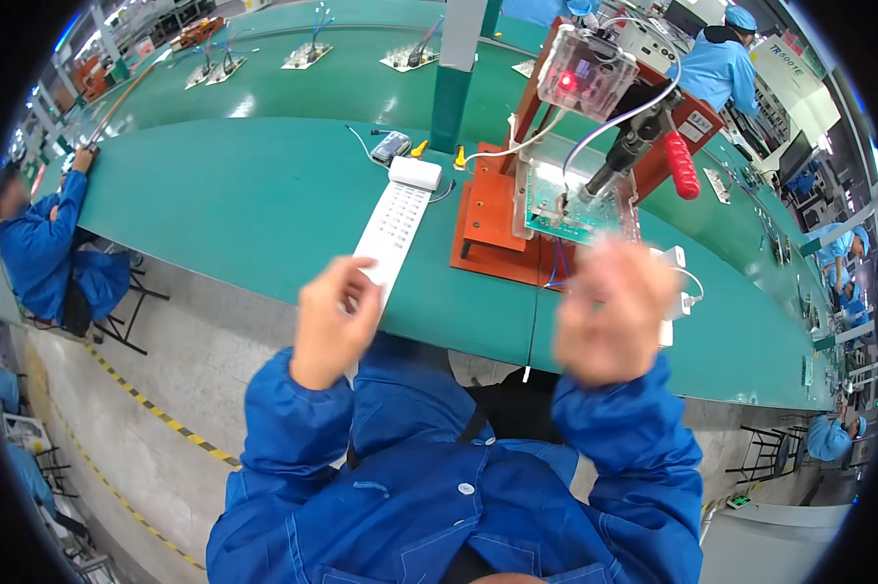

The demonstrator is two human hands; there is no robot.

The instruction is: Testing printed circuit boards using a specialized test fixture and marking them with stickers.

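Note:
My left hand is curled at the left edge of a white strip of printed labels, thumb and forefinger closed on its near part. The strip unwinds from a roll on the bench and hangs past the bench edge. My right hand is in the air, smeared by motion, so its fingers cannot be read. It is just in front of a green circuit board, which sits in a clamp fixture with an orange base. A red-handled toggle clamp rises over the board.
A clear box with a red light tops the fixture. Behind the roll lie a small grey device and yellow connectors. White plugs stand right of the fixture. A green post is behind. A co-worker sits left.

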